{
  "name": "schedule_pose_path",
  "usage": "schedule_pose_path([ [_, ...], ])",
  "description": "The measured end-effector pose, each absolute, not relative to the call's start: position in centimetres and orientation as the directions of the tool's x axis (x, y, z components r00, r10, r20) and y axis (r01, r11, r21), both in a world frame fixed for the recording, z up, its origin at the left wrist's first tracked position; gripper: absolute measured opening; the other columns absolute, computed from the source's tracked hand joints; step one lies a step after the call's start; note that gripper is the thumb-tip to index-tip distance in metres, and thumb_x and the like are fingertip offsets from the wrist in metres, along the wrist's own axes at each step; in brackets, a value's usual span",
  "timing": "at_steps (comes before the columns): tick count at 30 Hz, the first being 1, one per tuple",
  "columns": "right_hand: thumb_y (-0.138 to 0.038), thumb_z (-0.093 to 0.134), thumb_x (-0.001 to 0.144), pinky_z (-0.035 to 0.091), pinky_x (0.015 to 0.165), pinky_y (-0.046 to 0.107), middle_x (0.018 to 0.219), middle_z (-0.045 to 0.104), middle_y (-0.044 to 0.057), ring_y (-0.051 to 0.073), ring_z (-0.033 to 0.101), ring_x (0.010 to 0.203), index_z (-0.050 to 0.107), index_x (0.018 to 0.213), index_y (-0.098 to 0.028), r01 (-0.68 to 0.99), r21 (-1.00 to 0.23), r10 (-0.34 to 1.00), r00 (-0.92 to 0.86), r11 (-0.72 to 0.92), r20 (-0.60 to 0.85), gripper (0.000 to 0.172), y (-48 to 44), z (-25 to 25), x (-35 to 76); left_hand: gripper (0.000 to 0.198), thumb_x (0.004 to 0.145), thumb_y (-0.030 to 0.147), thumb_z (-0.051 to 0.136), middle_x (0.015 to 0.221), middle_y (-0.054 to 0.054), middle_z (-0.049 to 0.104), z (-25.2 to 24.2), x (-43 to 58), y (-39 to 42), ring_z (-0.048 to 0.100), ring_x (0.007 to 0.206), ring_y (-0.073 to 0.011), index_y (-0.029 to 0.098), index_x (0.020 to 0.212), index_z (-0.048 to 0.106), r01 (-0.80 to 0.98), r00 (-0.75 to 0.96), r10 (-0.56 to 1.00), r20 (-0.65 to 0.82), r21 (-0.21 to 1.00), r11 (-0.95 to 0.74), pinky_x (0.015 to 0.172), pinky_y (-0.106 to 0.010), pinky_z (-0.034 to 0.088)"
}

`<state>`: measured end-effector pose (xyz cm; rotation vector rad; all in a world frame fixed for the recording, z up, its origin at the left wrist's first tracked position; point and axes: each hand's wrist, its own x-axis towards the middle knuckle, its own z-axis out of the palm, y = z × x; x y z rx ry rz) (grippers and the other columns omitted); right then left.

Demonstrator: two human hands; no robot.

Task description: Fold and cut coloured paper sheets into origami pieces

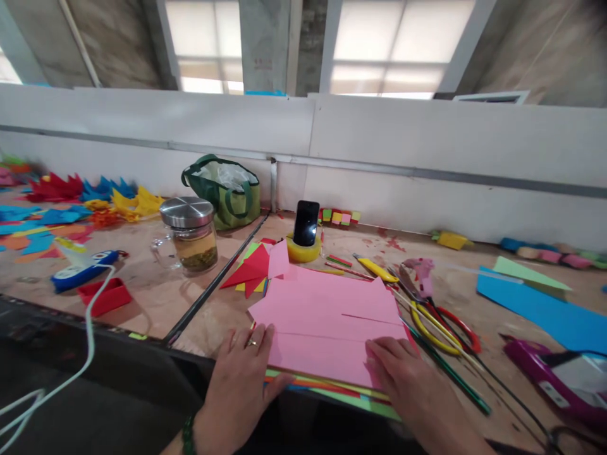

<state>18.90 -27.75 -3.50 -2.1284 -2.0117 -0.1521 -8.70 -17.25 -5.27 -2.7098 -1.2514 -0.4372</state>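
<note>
White panels (190, 114) backed the wooden worktop (147, 243); a grey pillar (264, 35) above bore small faint characters, too blurred to read. No label legible elsewhere. Pink paper (327, 360), smooth and matt, with straight lines across it and pointed corners, lay at the worktop's front edge, over coloured sheets (341, 388) whose green, yellow and orange margins showed. Left hand (241, 382): fingers close together on the paper's left side, thumb spread wide from them near its front margin. Right hand (410, 379): fingers narrow and bent at the right side; could not tell whether the thumb pinched the sheet.

Containers, left of the dark seam: clear glass mug (195, 246), brushed metal lid, amber liquid with leaves settled at the bottom; green fabric bag (239, 205) by the back edge, translucent plastic inside; open red box (105, 297), angular, near the front edge. Behind the paper, a black phone (306, 222) stood in a yellow tape roll (303, 253). Toward the right: scissors (436, 328) with red and yellow handles, a slim green pencil (455, 373), glossy purple device (552, 382) by the front right corner
</note>
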Motion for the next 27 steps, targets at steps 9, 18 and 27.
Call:
schedule_pose_path([
  [9,-0.044,0.06,0.082,0.045,0.072,0.03,0.104,0.064,0.009,0.021,0.06,0.089,0.06,0.103,-0.018,0.918,-0.381,0.994,0.104,-0.106,-0.025,0.033,-17.4,1.6,16.8,0.059,0.081,0.048,0.065,0.122,-0.013,0.065,-7.0,-8.8,-16.6,0.056,0.109,-0.0325,0.014,0.128,0.058,0.74,0.613,0.669,0.42,-0.011,-0.672,0.099,-0.051,0.035],
  [18,-0.041,0.065,0.084,0.048,0.053,0.024,0.075,0.062,-0.002,0.01,0.058,0.059,0.062,0.088,-0.013,0.896,-0.442,0.992,-0.025,-0.034,-0.126,0.028,-10.2,-0.4,17.1,0.054,0.088,0.052,0.053,0.122,-0.012,0.064,-8.6,-9.9,-15.7,0.058,0.108,-0.0308,0.02,0.132,0.055,0.675,0.63,0.604,0.488,0.04,-0.737,0.1,-0.052,0.038],
  [27,-0.021,0.057,0.083,0.048,0.084,0.033,0.093,0.068,0.005,0.018,0.059,0.091,0.065,0.077,-0.019,0.792,-0.409,0.857,-0.262,0.453,0.443,0.01,-17.1,6.6,15.5,0.093,0.081,0.052,0.06,0.134,-0.018,0.051,-3.4,-10.3,-12.2,0.054,0.118,-0.0305,0.017,0.151,0.009,0.36,0.14,0.807,0.574,0.73,-0.581,0.092,-0.044,0.049],
])
